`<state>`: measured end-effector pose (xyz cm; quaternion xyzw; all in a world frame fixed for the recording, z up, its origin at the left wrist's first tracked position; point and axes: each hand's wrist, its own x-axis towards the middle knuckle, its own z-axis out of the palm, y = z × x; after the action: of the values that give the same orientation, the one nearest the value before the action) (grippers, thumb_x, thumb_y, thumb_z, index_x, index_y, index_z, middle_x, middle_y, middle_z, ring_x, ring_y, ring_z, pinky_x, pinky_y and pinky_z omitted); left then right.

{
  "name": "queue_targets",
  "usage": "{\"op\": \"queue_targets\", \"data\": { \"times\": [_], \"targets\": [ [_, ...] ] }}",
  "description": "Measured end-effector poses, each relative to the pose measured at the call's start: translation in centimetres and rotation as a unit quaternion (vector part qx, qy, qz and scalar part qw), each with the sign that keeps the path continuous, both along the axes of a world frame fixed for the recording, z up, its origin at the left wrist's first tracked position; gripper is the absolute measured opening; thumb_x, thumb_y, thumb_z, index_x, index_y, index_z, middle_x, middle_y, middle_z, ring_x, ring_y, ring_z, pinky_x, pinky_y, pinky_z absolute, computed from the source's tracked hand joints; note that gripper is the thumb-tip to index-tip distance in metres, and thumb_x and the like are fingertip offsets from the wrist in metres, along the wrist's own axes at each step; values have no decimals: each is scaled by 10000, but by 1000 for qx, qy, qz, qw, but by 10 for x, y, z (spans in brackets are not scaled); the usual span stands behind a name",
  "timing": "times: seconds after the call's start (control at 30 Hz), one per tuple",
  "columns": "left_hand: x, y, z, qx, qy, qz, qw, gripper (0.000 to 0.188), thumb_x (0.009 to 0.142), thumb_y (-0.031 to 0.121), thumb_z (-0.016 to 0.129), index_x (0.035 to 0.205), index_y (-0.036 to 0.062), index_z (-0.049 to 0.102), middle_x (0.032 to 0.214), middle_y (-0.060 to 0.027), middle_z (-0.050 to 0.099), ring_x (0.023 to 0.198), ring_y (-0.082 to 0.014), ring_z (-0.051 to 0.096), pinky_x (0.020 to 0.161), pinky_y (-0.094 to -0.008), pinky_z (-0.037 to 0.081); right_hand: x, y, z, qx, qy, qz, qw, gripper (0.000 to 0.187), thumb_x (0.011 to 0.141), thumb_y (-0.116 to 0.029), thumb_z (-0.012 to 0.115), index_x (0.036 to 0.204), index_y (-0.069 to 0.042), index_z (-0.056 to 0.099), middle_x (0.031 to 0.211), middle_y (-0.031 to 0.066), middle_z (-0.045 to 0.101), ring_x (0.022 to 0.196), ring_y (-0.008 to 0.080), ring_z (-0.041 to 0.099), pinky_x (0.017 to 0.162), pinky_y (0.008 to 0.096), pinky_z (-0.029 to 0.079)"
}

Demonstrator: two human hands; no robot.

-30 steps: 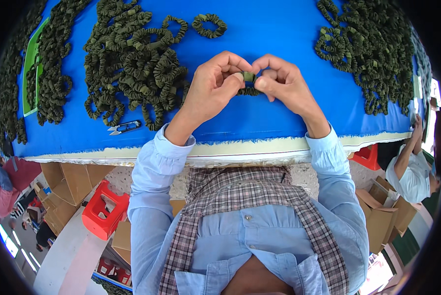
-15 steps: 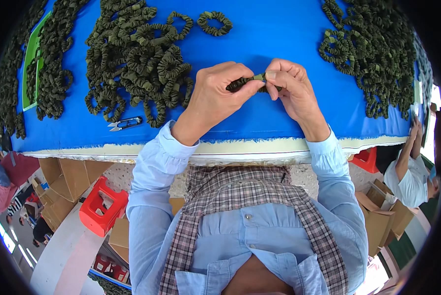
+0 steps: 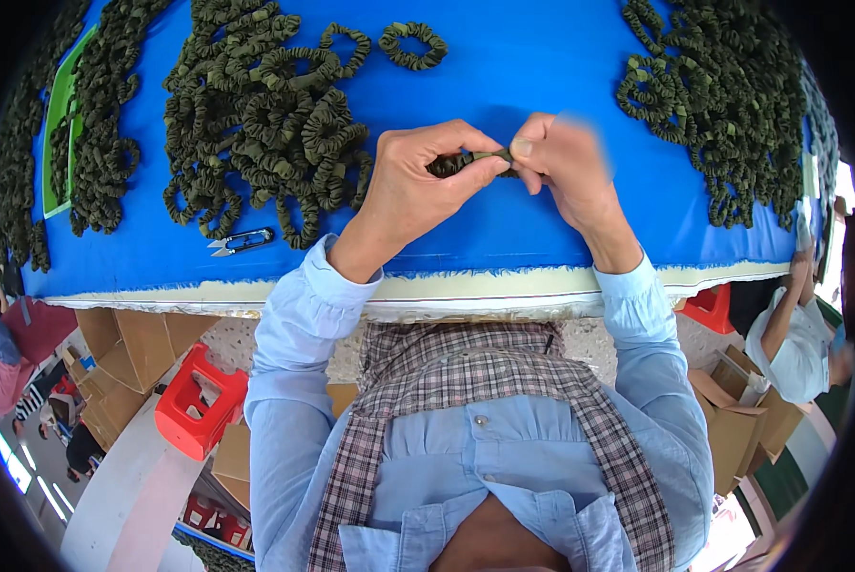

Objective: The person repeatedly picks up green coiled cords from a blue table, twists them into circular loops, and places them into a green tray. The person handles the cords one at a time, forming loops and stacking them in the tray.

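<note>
one dark green gathered fabric ring (image 3: 444, 167) is in hand, held up over the blue table cover (image 3: 542, 67) in front of the body, and it is not set down. the left hand (image 3: 408, 181) grasps it, thumb and forefinger pinching it with much of the ring tucked inside the curl of the palm; the right hand (image 3: 569, 172) grips its near-right end between thumb and fingertips, the back of that hand partly blurred. so this piece looks midway through handling, while many like it lie loose on both sides: a large left heap (image 3: 256, 114), a right heap (image 3: 732, 105), and one lone ring (image 3: 413, 63) just beside the left heap. which heap is finished and which is waiting cannot be told from here. thread snips (image 3: 259, 235) lie below the left heap, apart from both hands. against the frame a second ago, the ring no longer sits stretched between two hands with its pale band facing up; it is now gathered toward the left hand, with the right hand pinching at the end. against the half-second-ago frame little differs: the pale band shows thinner, while the heaps and snips lie as they did.
</note>
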<state>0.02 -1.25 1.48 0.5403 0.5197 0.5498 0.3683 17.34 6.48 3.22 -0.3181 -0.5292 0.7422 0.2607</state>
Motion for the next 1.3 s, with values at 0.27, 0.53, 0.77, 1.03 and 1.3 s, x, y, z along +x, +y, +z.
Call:
{"op": "queue_targets", "data": {
  "times": [0.27, 0.53, 0.77, 1.03, 1.3],
  "targets": [
    [-12, 3, 4, -48, -127, -22, 990, 112, 807, -22, 626, 914, -15, 657, 756, -47, 638, 637, -39, 543, 539, -202, 433, 15, 19, -4, -47, 42, -48, 997, 156, 853, -149, 644, 752, -30, 632, 596, 20, 561, 495, 57, 477, 466, 207, 330],
    [-10, 3, 4, -89, -170, -69, 979, 185, 864, 36, 623, 1040, -4, 583, 857, -63, 623, 731, -83, 592, 662, -230, 492, 2, 5, 4, 85, -98, 114, 985, 201, 940, -223, 595, 927, -25, 622, 684, 11, 589, 561, 55, 516, 504, 207, 367],
    [-6, 6, 4, -98, -315, -95, 939, 136, 933, 93, 547, 1042, 13, 560, 758, -46, 571, 668, -97, 558, 620, -252, 463, 0, 4, 5, 11, -20, 50, 999, 203, 947, -234, 593, 936, -32, 610, 699, 14, 592, 617, 40, 496, 502, 198, 323],
    [-23, 3, -6, -112, -527, -143, 830, 133, 913, 42, 426, 985, 12, 534, 609, 47, 355, 459, -26, 267, 427, -216, 240, 9, 12, 5, 6, 7, 4, 1000, 177, 926, -194, 609, 824, -50, 595, 641, -24, 513, 552, 27, 396, 488, 194, 262],
    [0, 3, 9, -57, -55, 2, 997, 180, 778, 101, 749, 933, 23, 701, 538, 72, 469, 481, -12, 405, 468, -190, 302, 0, 2, 4, 10, -21, 29, 999, 151, 917, -152, 617, 818, -39, 603, 654, -26, 526, 567, 28, 424, 509, 198, 304]
  ]
}}
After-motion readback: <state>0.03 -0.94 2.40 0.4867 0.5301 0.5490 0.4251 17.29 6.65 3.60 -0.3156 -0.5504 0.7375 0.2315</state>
